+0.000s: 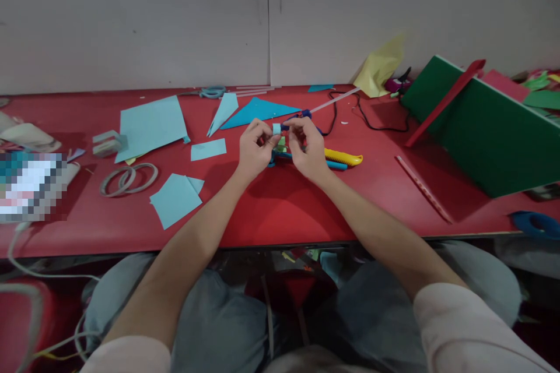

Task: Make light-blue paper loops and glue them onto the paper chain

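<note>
Both my hands meet above the middle of the red table (280,210). My left hand (255,147) pinches a small light-blue paper roll (276,129) between thumb and fingers. My right hand (308,148) is closed on the other end of the same roll, fingers curled. Just under and behind my hands lie a yellow utility knife (343,157) and a blue-handled tool (336,165). A dark blue paper triangle (258,112) lies just beyond my fingers.
Light-blue paper pieces (151,125) and tape rings (129,179) lie at left. A green board (485,128) with a red strip leans at right. A black cable (371,119), yellow paper (380,67) and a red ruler (422,186) lie nearby.
</note>
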A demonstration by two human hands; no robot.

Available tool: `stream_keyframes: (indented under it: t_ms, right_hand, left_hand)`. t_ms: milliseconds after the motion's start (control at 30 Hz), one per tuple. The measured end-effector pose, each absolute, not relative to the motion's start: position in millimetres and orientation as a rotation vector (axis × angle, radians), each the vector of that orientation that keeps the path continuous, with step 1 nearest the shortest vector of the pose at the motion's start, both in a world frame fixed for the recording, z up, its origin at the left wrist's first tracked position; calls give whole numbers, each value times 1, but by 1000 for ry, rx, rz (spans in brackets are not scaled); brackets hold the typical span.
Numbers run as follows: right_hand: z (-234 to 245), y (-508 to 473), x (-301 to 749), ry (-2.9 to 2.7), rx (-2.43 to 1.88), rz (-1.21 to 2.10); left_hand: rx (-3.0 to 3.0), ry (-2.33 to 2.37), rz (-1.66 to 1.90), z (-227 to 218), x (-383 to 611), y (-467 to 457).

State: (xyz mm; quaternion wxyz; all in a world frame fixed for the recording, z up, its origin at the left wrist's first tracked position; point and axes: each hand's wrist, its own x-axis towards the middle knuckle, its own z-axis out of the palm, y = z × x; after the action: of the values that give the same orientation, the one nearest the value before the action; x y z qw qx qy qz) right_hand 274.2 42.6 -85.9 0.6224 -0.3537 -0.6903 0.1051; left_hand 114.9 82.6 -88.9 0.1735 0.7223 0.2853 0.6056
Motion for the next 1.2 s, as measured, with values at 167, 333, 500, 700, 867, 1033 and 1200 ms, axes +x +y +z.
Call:
stream_keyframes:
  t_ms: [167,333,500,700,867,1033,1200]
  right_hand:
    - [-85,40,276,-1727,-767,162]
    - [-83,41,278,-1700,-686,99]
    - [-82,40,278,-1700,-658,42]
    - [-75,27,274,-1729,-599,-67]
    - [-72,22,273,-1716,-528,-119]
    - [-72,23,272,-1731,-542,-158]
    - [-71,21,273,-1727,-521,-144]
  left_hand:
    - [2064,752,1629,-87,116,80]
    - [1965,689,1662,-81,122,75]
    - [1974,626,1694,-68,119,60]
    - [2275,487,1853,-61,112,43]
    - [2434,392,2045,-64,116,45]
    - [2484,336,2094,-63,117,47]
    - [2475,352,2089,-64,117,46]
